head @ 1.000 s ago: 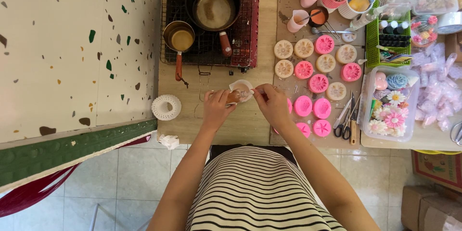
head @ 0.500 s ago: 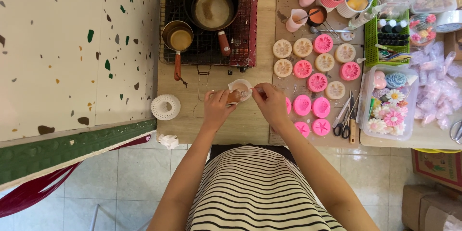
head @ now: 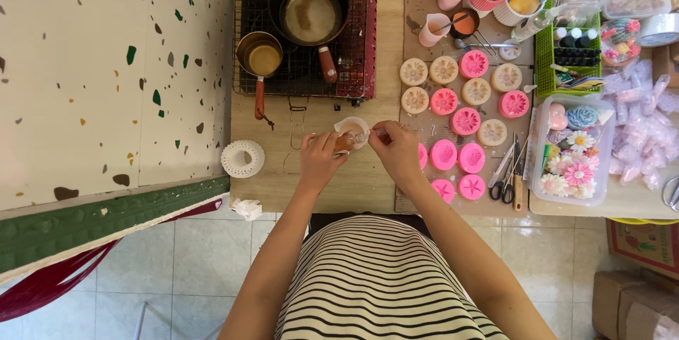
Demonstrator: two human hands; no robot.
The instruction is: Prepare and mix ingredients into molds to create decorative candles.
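at the middle of the wooden surface point(head: 368, 184), the left hand point(head: 320, 159) is closed around a small amber bottle point(head: 344, 142), tipped toward a small white cup point(head: 351, 128). right hand point(head: 398, 152) pinches something small at the bottle's mouth; what it is cannot be told. risk: overtilt spills liquid onto the surface or nearby pink moulds point(head: 453, 156).

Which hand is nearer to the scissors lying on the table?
The right hand. It sits just left of the pink moulds, with the scissors a short way beyond them. The left hand is farther left, holding a small brown bottle.
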